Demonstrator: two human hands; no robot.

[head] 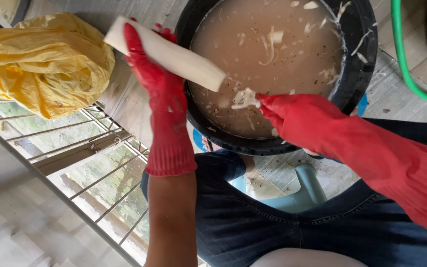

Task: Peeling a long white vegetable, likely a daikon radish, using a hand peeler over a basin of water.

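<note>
Left hand (154, 74) grips the white peeled root (166, 53) over the black tub's (359, 74) left rim; right hand (292, 116) pinches wet peelings (245, 99) (gloves look slick). Risk: the root slipping, splashing into murky water (268, 59).

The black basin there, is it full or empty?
Nearly full. The black basin holds murky brown water close to its rim, with white peel scraps floating on top. How deep the water is cannot be told.
</note>
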